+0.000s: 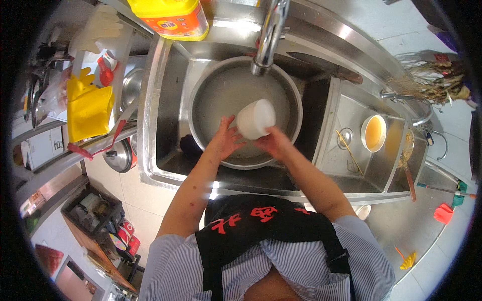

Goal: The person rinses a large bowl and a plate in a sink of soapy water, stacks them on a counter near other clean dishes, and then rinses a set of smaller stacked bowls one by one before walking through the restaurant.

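Note:
My right hand [274,142] grips a white container [256,119] by its lower right rim. It is tilted, and its side looks faintly ringed, as stacked bowls would; blur hides whether it is one piece. Just left of it, my left hand [226,140] has its fingers spread and holds nothing. Both hands are over a wide metal basin [297,113] of cloudy water [214,98]. This basin stands inside a stainless-steel sink [171,94]. A chrome faucet [269,41] reaches over the basin's far rim, and no stream shows at its spout.
A yellow detergent jug [173,22] stands behind the sink. Yellow rubber gloves [90,113] hang at left. In the right-hand sink are a bowl of orange-brown liquid [374,133] and a thin stick [349,151]. A long-handled strainer [408,158] lies farther right.

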`<state>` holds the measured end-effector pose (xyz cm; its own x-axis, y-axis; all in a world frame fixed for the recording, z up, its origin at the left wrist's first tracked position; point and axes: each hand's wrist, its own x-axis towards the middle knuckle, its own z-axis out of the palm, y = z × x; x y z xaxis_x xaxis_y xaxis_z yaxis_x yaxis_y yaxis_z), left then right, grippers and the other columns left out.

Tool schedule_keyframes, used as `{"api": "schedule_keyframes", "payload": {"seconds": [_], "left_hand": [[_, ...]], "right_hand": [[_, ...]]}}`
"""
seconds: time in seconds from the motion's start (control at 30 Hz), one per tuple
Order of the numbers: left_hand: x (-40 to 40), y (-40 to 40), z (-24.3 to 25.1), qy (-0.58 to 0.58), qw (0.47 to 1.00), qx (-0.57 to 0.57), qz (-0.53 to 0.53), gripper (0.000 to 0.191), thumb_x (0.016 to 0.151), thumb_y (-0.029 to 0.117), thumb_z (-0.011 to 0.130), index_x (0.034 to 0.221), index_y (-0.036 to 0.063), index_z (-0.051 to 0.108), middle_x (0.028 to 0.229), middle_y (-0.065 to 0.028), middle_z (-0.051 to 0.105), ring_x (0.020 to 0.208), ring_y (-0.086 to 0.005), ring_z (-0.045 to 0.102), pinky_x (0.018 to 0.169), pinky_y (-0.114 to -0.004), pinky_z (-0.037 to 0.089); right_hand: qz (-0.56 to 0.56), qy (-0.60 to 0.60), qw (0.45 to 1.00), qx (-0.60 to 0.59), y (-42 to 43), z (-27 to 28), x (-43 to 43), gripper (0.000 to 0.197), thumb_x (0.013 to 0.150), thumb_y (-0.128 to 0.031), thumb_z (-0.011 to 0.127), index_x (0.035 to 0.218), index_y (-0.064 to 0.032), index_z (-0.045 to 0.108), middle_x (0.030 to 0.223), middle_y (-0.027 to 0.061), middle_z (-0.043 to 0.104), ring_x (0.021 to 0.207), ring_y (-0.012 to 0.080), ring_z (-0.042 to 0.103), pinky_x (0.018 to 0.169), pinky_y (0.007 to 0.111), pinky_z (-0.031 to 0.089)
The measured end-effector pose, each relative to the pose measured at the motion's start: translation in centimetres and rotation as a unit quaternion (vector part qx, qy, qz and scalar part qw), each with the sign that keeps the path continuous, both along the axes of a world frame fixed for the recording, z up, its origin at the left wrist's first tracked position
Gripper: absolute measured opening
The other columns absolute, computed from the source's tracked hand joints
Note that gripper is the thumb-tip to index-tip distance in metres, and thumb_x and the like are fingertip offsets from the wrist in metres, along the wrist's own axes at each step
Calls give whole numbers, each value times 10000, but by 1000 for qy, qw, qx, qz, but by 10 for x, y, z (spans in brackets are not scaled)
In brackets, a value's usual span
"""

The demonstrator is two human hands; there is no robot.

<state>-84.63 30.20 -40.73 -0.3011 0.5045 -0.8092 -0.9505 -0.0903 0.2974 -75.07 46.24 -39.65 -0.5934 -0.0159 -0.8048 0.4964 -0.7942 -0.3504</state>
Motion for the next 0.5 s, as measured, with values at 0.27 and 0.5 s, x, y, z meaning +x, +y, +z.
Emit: {"api": "schedule_keyframes", "payload": {"seconds": [0.27, 0.5], "left_hand": [[-13, -12, -43, -16, 999, -37, -30, 577, 781, 439, 562, 1203, 94, 371, 1182, -124, 438, 1023, -249, 477, 816, -476, 398], [-3, 3, -126, 336, 894, -286, -83, 640, 661, 301, 695, 1147, -4, 410, 1086, -173, 504, 997, -262, 501, 820, -361, 422]], "right_hand": [[371, 94, 793, 473, -10, -67, -44, 845, 681, -403, 643, 1291, -4, 215, 1281, 249, 291, 1157, 381, 341, 962, 430, 299], [430, 23, 774, 464, -12, -88, -62, 886, 603, -389, 713, 1261, 0, 265, 1297, 244, 256, 1182, 386, 278, 965, 429, 265]]}}
